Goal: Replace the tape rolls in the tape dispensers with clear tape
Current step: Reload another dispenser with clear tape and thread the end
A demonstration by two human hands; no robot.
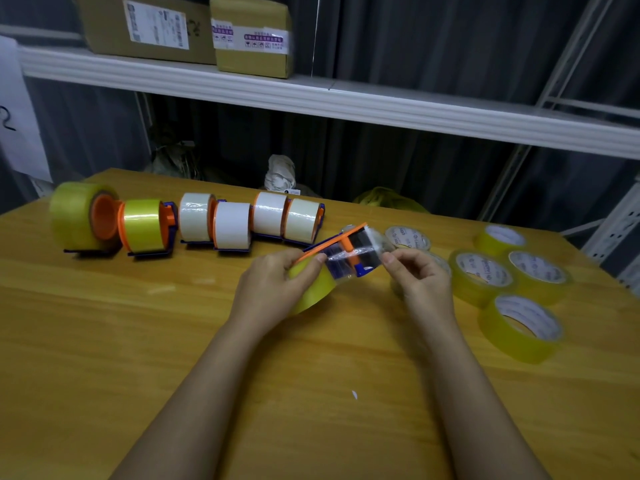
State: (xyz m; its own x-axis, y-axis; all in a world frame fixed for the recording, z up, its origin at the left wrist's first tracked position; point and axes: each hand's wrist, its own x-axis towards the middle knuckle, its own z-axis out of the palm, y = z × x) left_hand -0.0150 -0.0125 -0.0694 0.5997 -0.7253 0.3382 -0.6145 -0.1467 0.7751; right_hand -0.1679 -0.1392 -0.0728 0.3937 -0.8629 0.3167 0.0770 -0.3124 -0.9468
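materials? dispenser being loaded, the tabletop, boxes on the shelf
Dispenser: looks like moulded plastic, orange and blue, smooth solid colour.
Tabletop: wood or wood-look laminate, visible grain, slight sheen.
Boxes: brown cardboard, matte, with printed labels and tape.

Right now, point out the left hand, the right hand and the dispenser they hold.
left hand [273,289], head view, back of the hand.
right hand [420,277], head view, back of the hand.
dispenser [349,252], head view, orange bar.
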